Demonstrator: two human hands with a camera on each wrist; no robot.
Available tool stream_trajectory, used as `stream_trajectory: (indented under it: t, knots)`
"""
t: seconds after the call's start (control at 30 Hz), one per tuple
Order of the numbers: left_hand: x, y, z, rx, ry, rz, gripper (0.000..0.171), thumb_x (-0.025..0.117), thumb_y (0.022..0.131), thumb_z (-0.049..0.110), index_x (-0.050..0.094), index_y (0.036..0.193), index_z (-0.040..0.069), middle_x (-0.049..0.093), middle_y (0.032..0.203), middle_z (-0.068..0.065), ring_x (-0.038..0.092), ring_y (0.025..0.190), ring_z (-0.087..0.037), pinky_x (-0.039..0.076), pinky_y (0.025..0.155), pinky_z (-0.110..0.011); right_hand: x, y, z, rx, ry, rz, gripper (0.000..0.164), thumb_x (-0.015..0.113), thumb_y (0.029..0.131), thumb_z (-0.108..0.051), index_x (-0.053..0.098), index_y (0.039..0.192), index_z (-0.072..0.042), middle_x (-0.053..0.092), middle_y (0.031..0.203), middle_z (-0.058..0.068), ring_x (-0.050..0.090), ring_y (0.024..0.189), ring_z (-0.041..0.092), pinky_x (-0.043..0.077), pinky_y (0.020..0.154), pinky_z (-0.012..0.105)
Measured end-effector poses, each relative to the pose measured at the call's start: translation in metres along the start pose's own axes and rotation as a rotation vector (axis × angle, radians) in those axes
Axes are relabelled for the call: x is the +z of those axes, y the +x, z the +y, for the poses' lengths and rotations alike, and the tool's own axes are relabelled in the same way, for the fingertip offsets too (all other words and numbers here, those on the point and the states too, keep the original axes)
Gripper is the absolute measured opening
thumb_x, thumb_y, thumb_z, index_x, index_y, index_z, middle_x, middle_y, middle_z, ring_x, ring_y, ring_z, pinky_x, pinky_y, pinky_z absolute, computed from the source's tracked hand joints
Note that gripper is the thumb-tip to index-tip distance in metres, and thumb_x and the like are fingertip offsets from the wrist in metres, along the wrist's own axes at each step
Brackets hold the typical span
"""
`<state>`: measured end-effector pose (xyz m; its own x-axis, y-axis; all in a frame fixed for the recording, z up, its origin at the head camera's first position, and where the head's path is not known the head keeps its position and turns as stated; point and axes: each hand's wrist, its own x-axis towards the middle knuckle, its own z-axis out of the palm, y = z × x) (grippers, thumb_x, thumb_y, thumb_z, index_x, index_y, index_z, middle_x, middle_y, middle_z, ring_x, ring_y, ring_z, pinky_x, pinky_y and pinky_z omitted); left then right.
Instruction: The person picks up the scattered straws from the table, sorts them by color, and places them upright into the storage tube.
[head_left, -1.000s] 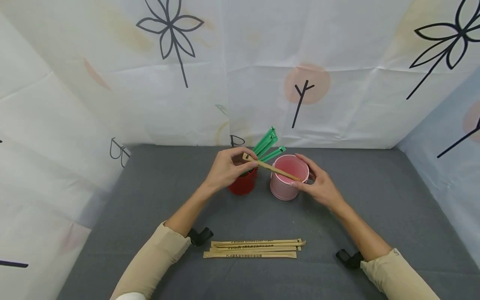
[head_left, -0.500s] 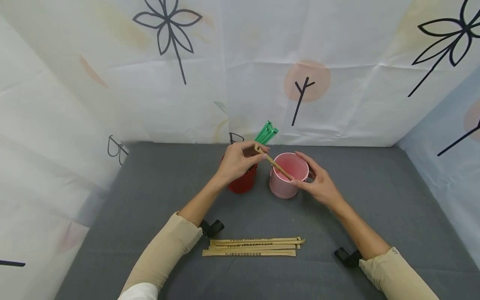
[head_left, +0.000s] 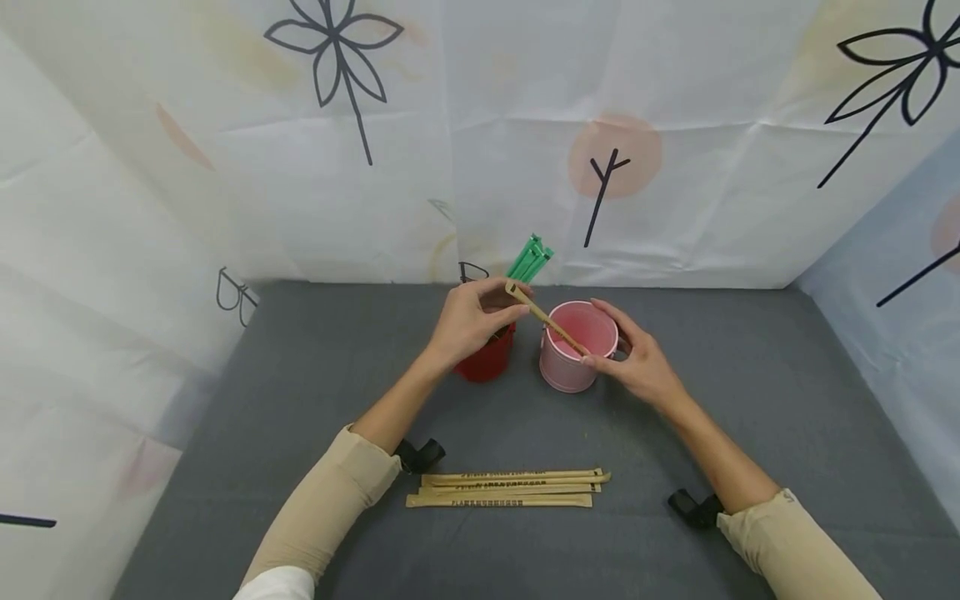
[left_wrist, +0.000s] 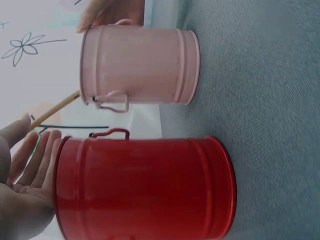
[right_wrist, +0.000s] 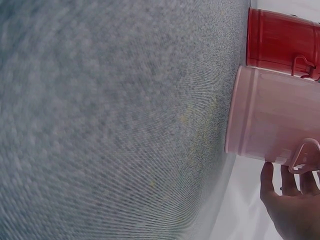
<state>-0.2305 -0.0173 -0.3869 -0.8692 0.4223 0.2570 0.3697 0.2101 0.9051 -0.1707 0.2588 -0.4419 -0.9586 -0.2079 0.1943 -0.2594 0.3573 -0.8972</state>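
Observation:
My left hand (head_left: 474,323) pinches one paper-wrapped straw (head_left: 553,323) near its upper end. The straw slants down to the right, and its lower end dips past the rim of a small pink bucket (head_left: 567,373). Around the far and right side of that bucket's rim curl the fingers of my right hand (head_left: 636,357), its thumb at the near rim. A red bucket (left_wrist: 140,190) stands just left of the pink one, partly hidden behind my left hand in the head view. Several green-wrapped straws (head_left: 531,260) lean up out of it.
Several paper-wrapped straws (head_left: 502,501) lie side by side on the grey tablecloth (head_left: 555,550), nearer to me than the buckets. A white printed curtain (head_left: 517,183) rises behind the table's back edge and along both sides.
My left hand has moved right, bringing the straw's upper end closer to the pink bucket and tilting the straw steeper. The green-wrapped straws have bunched together. My right hand stays on the pink bucket.

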Motion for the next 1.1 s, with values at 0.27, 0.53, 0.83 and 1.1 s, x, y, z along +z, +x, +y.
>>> stream_trajectory:
  t: [0.27, 0.53, 0.83, 1.1]
  knots:
    - [-0.019, -0.025, -0.001, 0.035, -0.057, 0.081, 0.035, 0.076, 0.089, 0.011, 0.067, 0.123, 0.009, 0.068, 0.119, -0.014, 0.069, 0.099, -0.018, 0.056, 0.085, -0.029, 0.0, 0.001, 0.0, -0.017, -0.003, -0.014, 0.082, 0.077, 0.086, -0.004, 0.035, 0.155, -0.017, 0.043, 0.151, 0.014, 0.045, 0.135, 0.033, 0.035, 0.108, 0.058]
    - [-0.032, -0.051, -0.001, 0.079, -0.034, 0.097, 0.035, 0.077, 0.087, 0.01, 0.067, 0.12, 0.005, 0.069, 0.112, -0.014, 0.069, 0.093, -0.02, 0.057, 0.082, -0.03, 0.001, 0.0, -0.002, 0.005, -0.023, -0.016, 0.083, 0.078, 0.086, -0.006, 0.034, 0.155, -0.016, 0.045, 0.149, 0.014, 0.05, 0.131, 0.031, 0.039, 0.105, 0.053]
    - [-0.038, -0.075, -0.001, 0.104, 0.031, 0.06, 0.035, 0.078, 0.086, 0.008, 0.067, 0.12, 0.006, 0.07, 0.109, -0.014, 0.07, 0.088, -0.016, 0.057, 0.081, -0.029, 0.0, 0.0, -0.001, 0.005, -0.022, -0.025, 0.083, 0.077, 0.086, -0.006, 0.033, 0.156, -0.018, 0.044, 0.15, 0.014, 0.047, 0.133, 0.032, 0.037, 0.107, 0.056]
    - [-0.038, -0.101, -0.007, 0.034, 0.079, 0.03, 0.037, 0.081, 0.084, 0.013, 0.068, 0.118, 0.009, 0.072, 0.104, -0.007, 0.069, 0.085, -0.012, 0.058, 0.077, -0.029, 0.0, -0.002, 0.0, -0.009, -0.007, -0.018, 0.083, 0.077, 0.086, -0.005, 0.034, 0.156, -0.019, 0.044, 0.15, 0.014, 0.048, 0.132, 0.033, 0.042, 0.106, 0.029]
